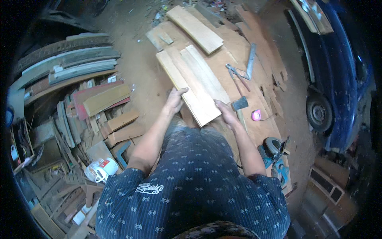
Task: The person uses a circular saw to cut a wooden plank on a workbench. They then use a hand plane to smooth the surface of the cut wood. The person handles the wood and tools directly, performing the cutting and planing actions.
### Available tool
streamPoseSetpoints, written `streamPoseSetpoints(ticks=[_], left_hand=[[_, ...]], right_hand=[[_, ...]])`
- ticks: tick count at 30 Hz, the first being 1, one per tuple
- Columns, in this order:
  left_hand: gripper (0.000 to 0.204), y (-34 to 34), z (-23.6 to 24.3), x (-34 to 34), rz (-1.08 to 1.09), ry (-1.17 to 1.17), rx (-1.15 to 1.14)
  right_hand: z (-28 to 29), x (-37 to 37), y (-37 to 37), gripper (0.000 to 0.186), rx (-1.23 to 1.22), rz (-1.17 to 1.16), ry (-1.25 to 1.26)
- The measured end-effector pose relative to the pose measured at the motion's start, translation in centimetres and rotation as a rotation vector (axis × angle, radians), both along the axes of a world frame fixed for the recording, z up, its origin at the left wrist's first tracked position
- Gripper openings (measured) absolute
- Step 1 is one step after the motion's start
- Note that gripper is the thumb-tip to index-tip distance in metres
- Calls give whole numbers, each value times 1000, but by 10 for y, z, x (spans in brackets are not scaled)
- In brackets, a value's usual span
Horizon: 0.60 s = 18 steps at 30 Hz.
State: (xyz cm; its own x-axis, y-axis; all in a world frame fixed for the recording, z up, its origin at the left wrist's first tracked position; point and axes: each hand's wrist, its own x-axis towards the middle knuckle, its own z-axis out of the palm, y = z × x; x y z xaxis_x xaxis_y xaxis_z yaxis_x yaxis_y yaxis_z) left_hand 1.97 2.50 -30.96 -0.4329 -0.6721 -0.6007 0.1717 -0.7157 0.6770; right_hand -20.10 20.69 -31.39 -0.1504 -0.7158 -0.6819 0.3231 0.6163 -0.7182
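A pale wooden board (194, 95) lies between my hands, slanting away to the upper left over the plywood work surface (254, 93). My left hand (175, 100) is closed on its left edge, thumb on top and fingers hidden beneath. At its near right corner my right hand (227, 113) grips the edge, with the fingers partly hidden. Beside the held board lies another light board (205, 71). Right of that are pincers (238, 75), a metal square (250, 61) and a hatchet (240, 103). A pink tape measure (256, 115) sits farther right.
A thick board (195, 30) lies at the far end of the work surface. Near my right elbow stands a circular saw (274, 153). Stacked planks and offcuts (107, 99) and a white bucket (101, 170) are on the left. A blue car (338, 71) stands at right.
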Motion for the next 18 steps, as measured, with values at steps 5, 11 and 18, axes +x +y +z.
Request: streamPoseSetpoints(ticks=[5, 11, 18], left_hand=[[54, -18, 4, -1, 46, 173, 197], [63, -14, 10, 21, -53, -347, 144], [58, -61, 60, 56, -128, -480, -24]], right_hand=[[38, 33, -51, 81, -261, 130, 21], [-12, 18, -90, 89, 41, 353, 497], [-66, 9, -78, 119, 396, 572, 1140]])
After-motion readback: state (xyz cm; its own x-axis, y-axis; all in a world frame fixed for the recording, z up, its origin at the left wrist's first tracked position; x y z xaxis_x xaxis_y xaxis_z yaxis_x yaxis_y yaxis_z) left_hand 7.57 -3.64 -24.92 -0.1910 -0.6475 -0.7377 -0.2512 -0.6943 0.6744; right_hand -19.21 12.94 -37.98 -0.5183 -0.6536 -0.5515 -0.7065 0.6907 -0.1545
